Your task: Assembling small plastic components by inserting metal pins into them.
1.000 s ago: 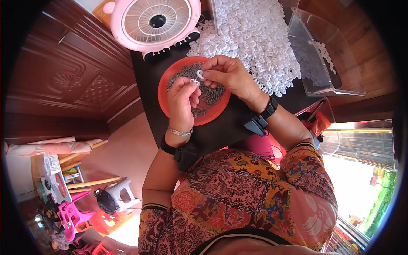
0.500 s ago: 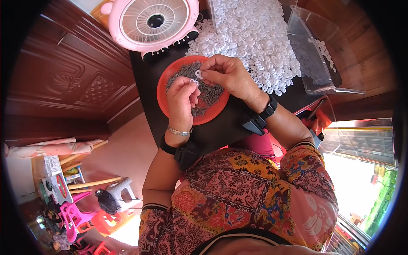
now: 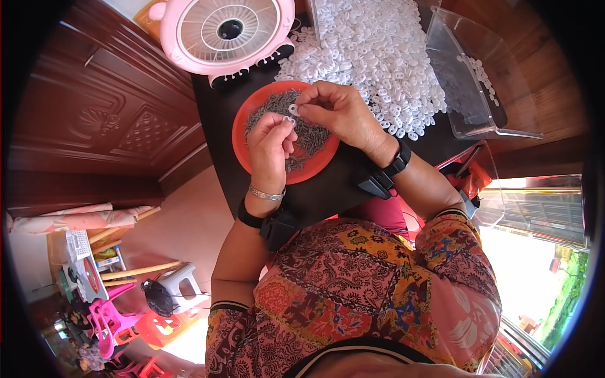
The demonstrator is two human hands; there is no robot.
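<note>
Both hands are close together over an orange-red bowl [image 3: 241, 135] full of small grey pieces [image 3: 315, 140] that look like screws. My left hand [image 3: 268, 146] pinches a small white plastic piece [image 3: 288, 120] between thumb and fingertips. Just above it, my right hand [image 3: 334, 110] grips a small white oval ring [image 3: 293, 109] at its edge. The two white pieces are almost touching; whether they meet cannot be made out. Behind my right hand spreads a big heap of similar white plastic pieces [image 3: 378, 57].
A pink fan [image 3: 230, 30] stands at the table's far left. To the right of the heap is a clear plastic bin [image 3: 469, 82] with some white pieces inside. The black tabletop [image 3: 315, 200] shows in front of the bowl. Stools [image 3: 179, 286] stand on the floor at lower left.
The white ring in my right hand has shifted slightly left and turned a little. Otherwise both hands hold nearly the same place over the bowl.
</note>
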